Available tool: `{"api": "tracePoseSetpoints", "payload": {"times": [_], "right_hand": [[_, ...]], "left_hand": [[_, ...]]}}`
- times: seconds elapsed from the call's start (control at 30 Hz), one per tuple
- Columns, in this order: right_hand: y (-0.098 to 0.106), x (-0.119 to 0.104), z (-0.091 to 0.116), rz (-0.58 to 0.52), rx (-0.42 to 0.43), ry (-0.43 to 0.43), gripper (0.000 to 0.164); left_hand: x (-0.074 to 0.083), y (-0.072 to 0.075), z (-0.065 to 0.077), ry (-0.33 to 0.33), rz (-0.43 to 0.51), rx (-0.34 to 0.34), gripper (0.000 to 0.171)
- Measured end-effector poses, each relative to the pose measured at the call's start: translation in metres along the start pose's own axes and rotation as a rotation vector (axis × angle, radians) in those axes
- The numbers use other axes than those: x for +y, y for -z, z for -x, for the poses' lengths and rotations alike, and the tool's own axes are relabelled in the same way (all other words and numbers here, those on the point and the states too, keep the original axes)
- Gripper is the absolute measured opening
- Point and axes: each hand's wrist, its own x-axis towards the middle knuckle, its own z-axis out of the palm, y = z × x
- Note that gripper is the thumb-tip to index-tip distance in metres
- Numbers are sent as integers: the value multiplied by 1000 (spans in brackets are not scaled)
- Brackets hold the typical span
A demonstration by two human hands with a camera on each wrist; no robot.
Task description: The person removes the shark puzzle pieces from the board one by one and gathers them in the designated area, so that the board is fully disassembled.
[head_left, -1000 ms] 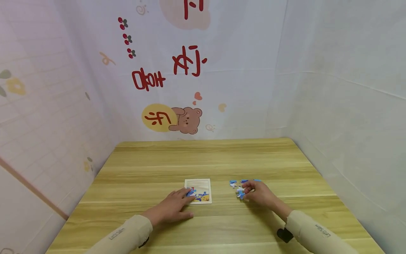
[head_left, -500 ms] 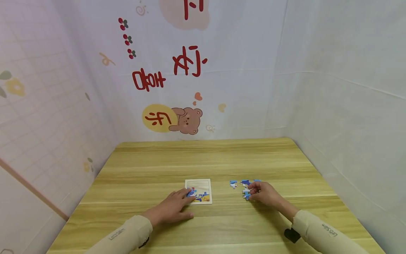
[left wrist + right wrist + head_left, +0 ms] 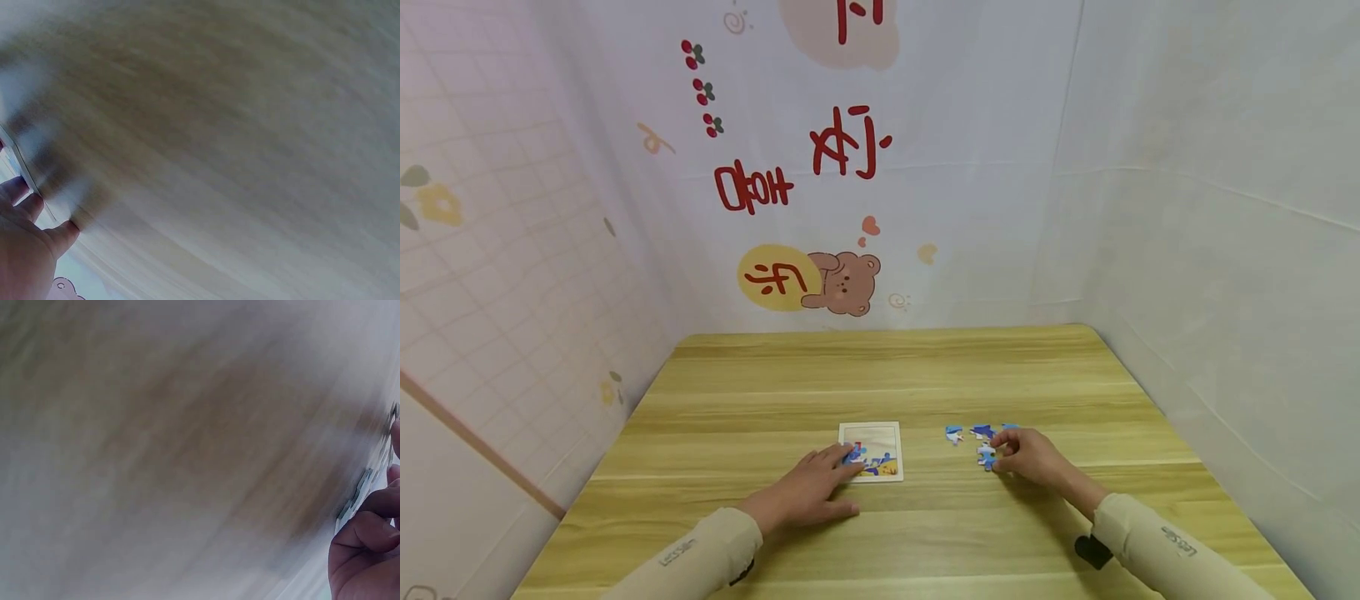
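Observation:
My left hand (image 3: 801, 490) lies with its fingers extended over the left side of a white-framed puzzle board (image 3: 892, 429). Several joined blue and yellow pieces (image 3: 886, 468) fill the board's lower part; bare backing shows above them. In the left wrist view, the left fingertips (image 3: 31, 205) touch the board's edge. My right hand (image 3: 1030, 457) pinches a blue and white jigsaw piece (image 3: 986, 456) between thumb and fingers, just over the table. In the right wrist view, the right hand (image 3: 369, 550) has curled fingers, and the piece's grip is mostly hidden.
Behind the held piece lie loose jigsaw pieces: a blue and white one (image 3: 953, 433), a dark blue one (image 3: 981, 432) and a light blue one (image 3: 1009, 427) partly hidden by the right hand. The wooden table (image 3: 880, 375) meets printed white curtains (image 3: 970, 250) at its back and sides.
My right hand has moved a little to the right with the jigsaw piece, which has turned slightly. The dark blue loose piece shows more. My left hand stays on the board.

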Motion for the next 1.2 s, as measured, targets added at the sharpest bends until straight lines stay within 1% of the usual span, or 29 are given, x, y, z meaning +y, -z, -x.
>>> {"api": "tracePoseSetpoints", "payload": {"times": [0.17,0.4,0.57,0.67,0.8,1.03,1.2], "right_hand": [[-1,0,0,-5,-11,-3,27],[-1,-2,-1,-20,1,-33,36],[-3,-11,-3,8,20,-12,34],[-6,-17,-4,7,9,22,31],[-12,-27,-6,2,-20,65,28],[-24,-45,-8,-12,-37,61,26],[-40,-56,-15,-13,-48,89,25]], "left_hand": [[2,2,1,4,5,0,70],[2,4,0,12,9,-1,70],[3,6,-1,12,8,5,69],[3,7,-2,11,18,12,67],[5,6,-2,13,26,23,67],[6,5,-4,30,10,28,67],[5,3,-4,49,30,31,68]]}}
